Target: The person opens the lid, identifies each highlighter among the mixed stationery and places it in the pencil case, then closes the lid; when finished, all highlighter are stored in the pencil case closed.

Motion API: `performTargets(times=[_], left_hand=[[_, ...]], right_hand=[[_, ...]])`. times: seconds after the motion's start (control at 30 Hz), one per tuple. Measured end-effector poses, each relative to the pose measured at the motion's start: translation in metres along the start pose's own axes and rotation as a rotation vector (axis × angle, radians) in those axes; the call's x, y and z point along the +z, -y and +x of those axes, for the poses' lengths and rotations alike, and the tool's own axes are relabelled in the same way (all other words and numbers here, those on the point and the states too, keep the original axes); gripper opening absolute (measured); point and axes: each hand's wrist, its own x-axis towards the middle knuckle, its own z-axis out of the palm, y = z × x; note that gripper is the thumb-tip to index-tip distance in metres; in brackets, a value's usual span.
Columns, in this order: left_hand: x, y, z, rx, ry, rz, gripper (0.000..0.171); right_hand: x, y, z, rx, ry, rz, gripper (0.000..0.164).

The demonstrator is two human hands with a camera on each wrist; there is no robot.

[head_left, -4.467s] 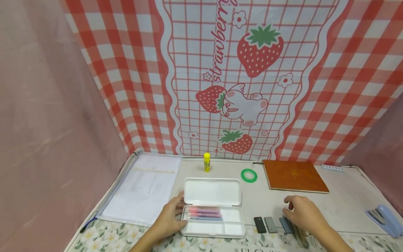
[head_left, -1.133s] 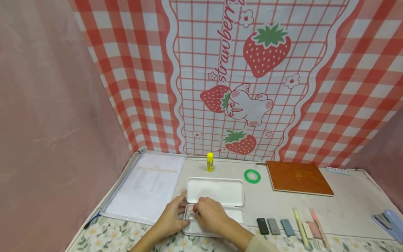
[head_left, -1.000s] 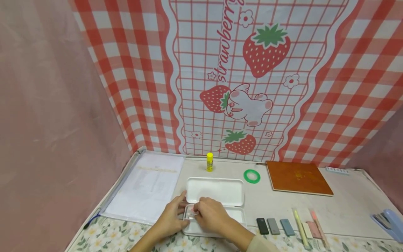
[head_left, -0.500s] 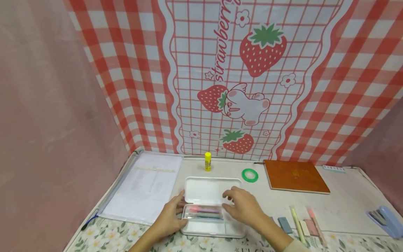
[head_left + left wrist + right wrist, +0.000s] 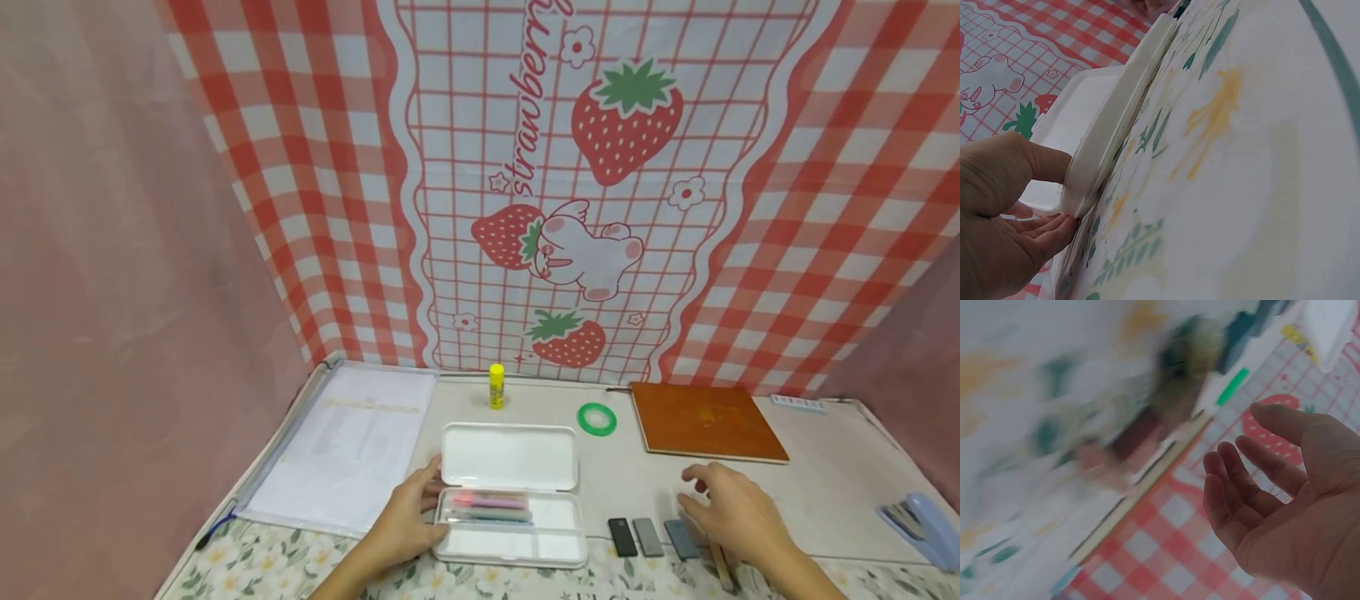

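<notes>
Left hand [image 5: 407,521]: your thumb and fingers grip the end of the open white case [image 5: 480,543]; brace it lightly. Right hand [image 5: 738,515]: fingers loosely bent, holding nothing; blue block [image 5: 679,540] near the thumb, pen [image 5: 722,568] partly under the palm. Better pinch that mid-barrel.

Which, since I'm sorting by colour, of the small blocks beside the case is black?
The leftmost block in the head view, nearest the white case; the paler grey block and blue-grey block lie farther right.
</notes>
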Motion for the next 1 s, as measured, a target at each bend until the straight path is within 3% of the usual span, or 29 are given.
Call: performTargets(times=[0.17,0.4,0.67,0.8,1.0], left_hand=[[-0.001,0.0,0.0,0.002,-0.002,-0.002,0.093],[0.0,-0.002,-0.001,0.006,0.006,-0.04,0.094],[0.0,0.0,0.0,0.009,0.003,0.0,0.092],[0.001,0.003,0.001,0.016,0.002,0.033,0.091],[0.002,0.004,0.001,0.02,0.003,0.03,0.09]], right_hand=[[0.004,-0.017,0.001,0.056,0.078,0.002,0.033],[0.013,-0.023,0.004,0.075,0.123,0.004,0.027],[0.017,-0.016,0.006,0.096,0.125,0.026,0.021],[0.01,-0.009,0.006,0.098,0.139,0.038,0.022],[-0.005,0.005,0.005,0.072,0.094,0.07,0.024]])
